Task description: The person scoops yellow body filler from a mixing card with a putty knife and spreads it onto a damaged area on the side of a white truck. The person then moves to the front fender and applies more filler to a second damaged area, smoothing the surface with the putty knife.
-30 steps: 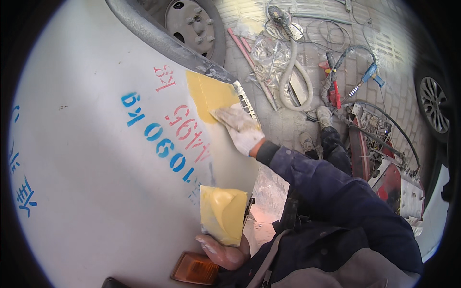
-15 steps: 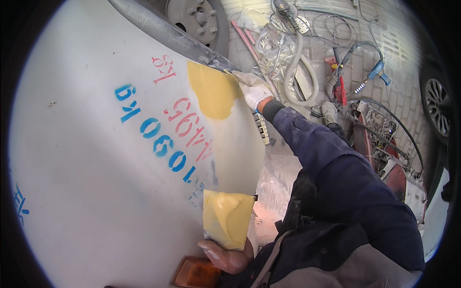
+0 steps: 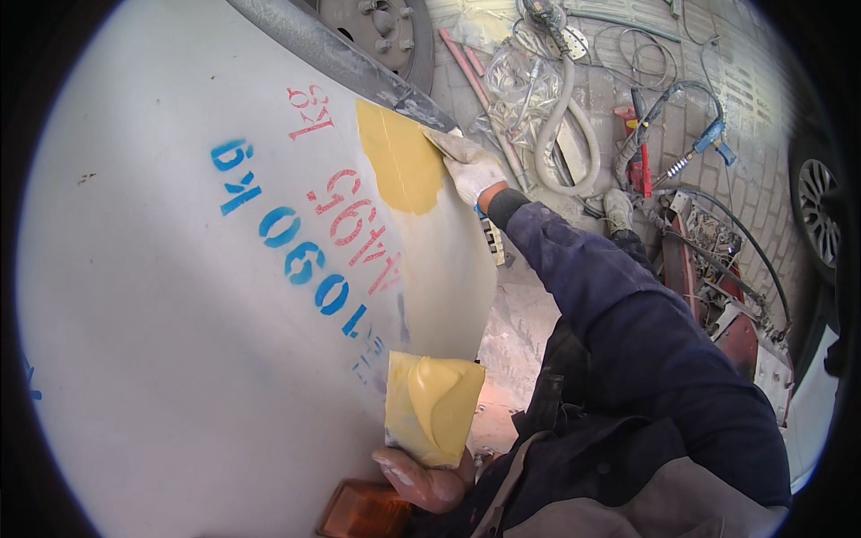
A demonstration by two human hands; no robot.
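My left hand (image 3: 423, 480), bare and dusted with white, grips a flat board (image 3: 402, 430) from below. A thick mound of yellow putty (image 3: 439, 390) covers most of the board. Beyond it, a smooth yellow putty patch (image 3: 395, 161) lies on the white vehicle panel (image 3: 179, 341) with stencilled marks. At the patch's right edge, my right hand (image 3: 475, 170) in a white glove is closed on a flat, pale putty spreader (image 3: 439, 142). The spreader's edge touches or nearly touches the patch; its contact is partly hidden by the hand.
An orange lamp (image 3: 363, 509) sits beside my left hand. A dark wheel arch trim (image 3: 341, 67) and wheel (image 3: 386, 36) are at the top. On the paved floor lie a sander (image 3: 545, 18) with a hose (image 3: 587, 152), a blue air gun (image 3: 713, 139) and a red metal part (image 3: 740, 350).
The board in my left hand has tilted slightly and moved a little to the right in the picture. My right hand stays at the patch's edge. The whole view has shifted slightly.
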